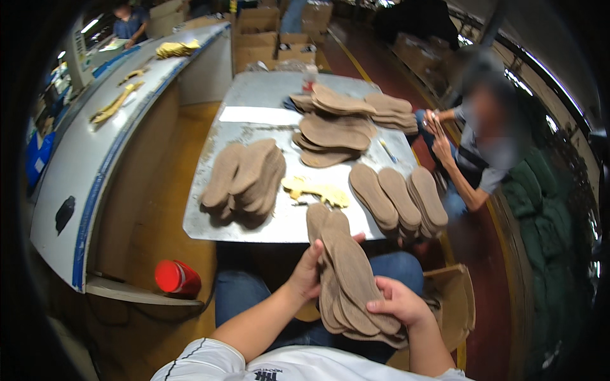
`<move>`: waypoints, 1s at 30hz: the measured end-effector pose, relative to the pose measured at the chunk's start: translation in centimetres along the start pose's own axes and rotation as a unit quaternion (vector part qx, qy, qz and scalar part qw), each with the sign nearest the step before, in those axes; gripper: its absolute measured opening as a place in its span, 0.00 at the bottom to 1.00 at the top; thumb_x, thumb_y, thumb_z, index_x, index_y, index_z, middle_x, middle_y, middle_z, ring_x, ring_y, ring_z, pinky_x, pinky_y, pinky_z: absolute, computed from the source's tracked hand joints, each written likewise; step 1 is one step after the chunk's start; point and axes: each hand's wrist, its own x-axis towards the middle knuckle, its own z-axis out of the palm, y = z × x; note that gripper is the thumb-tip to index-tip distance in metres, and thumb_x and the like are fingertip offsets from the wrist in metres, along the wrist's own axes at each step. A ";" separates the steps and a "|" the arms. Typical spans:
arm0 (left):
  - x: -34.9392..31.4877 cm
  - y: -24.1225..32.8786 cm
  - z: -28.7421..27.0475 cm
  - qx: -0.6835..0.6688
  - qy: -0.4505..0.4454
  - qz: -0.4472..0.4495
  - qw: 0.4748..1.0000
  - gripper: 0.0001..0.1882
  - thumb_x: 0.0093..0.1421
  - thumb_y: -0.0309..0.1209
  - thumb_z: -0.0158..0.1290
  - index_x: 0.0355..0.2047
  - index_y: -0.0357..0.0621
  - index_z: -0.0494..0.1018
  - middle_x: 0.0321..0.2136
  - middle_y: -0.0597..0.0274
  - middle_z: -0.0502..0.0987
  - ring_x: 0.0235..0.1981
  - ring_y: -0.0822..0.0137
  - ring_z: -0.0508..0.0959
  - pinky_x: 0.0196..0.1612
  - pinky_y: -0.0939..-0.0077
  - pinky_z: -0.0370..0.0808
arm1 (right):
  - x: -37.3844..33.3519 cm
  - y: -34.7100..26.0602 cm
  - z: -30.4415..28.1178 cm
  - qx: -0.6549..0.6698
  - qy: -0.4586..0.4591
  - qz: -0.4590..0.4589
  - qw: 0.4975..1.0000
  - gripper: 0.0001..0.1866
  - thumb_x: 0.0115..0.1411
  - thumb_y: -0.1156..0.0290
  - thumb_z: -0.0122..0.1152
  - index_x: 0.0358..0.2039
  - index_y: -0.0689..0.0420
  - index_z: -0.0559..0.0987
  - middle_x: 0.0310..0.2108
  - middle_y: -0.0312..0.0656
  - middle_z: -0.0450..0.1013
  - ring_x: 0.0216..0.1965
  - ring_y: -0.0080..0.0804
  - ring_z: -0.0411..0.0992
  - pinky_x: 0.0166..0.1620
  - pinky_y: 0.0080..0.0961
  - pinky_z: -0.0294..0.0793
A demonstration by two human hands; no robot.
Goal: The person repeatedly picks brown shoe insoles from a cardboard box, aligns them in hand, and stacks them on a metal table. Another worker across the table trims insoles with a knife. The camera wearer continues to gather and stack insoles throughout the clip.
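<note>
Over my lap, close to the table's front edge, I hold a fanned stack of brown insoles [352, 273]. My left hand [309, 272] grips the stack along its left side, with part of the fingers hidden behind it. My right hand [399, 301] clasps the lower right side, thumb on the top insole. Just beyond, a yellow insole-shaped piece [316, 192] lies on the table. To its left stands a pile of brown insoles [244, 178]. Several neat stacks of insoles [398, 198] lie to its right, and more insoles [337, 130] are heaped farther back.
The grey table [203, 216] also carries a white strip [260, 115] and a blue pen [388, 151]. A co-worker [486, 127] sits at the right. A long white bench [82, 184] runs along the left, near a red container [177, 277]. A cardboard box [454, 298] stands by my right side.
</note>
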 end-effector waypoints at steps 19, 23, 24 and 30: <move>-0.8 0.4 -1.9 -0.014 0.115 0.006 0.993 0.32 0.82 0.45 0.64 0.74 0.33 0.72 0.65 0.46 0.84 0.65 0.53 0.86 0.70 0.51 0.85 | -0.1 0.1 1.4 -0.029 0.033 -0.066 0.997 0.33 0.80 0.69 0.73 0.79 0.68 0.72 0.71 0.44 0.80 0.69 0.30 0.78 0.74 0.33 0.76; -0.6 0.6 -1.5 0.019 0.077 -0.013 0.997 0.34 0.83 0.49 0.61 0.75 0.35 0.70 0.66 0.47 0.83 0.66 0.53 0.85 0.71 0.51 0.84 | 0.5 0.6 2.1 -0.006 0.067 -0.108 0.992 0.32 0.80 0.71 0.73 0.77 0.67 0.73 0.69 0.44 0.81 0.69 0.29 0.78 0.73 0.33 0.77; -0.6 0.7 -1.4 0.025 0.088 -0.018 0.996 0.34 0.84 0.49 0.60 0.76 0.35 0.70 0.66 0.47 0.83 0.66 0.53 0.85 0.70 0.52 0.84 | 0.7 0.7 2.4 -0.009 0.077 -0.118 0.990 0.31 0.79 0.71 0.74 0.77 0.66 0.73 0.69 0.43 0.81 0.69 0.29 0.78 0.73 0.32 0.77; -0.7 1.6 -1.4 0.044 0.097 -0.015 0.994 0.35 0.86 0.53 0.55 0.76 0.34 0.71 0.67 0.46 0.83 0.66 0.52 0.85 0.71 0.50 0.83 | 1.3 0.6 3.0 -0.023 0.064 -0.152 0.986 0.32 0.79 0.72 0.74 0.78 0.64 0.73 0.72 0.42 0.79 0.71 0.28 0.76 0.75 0.33 0.75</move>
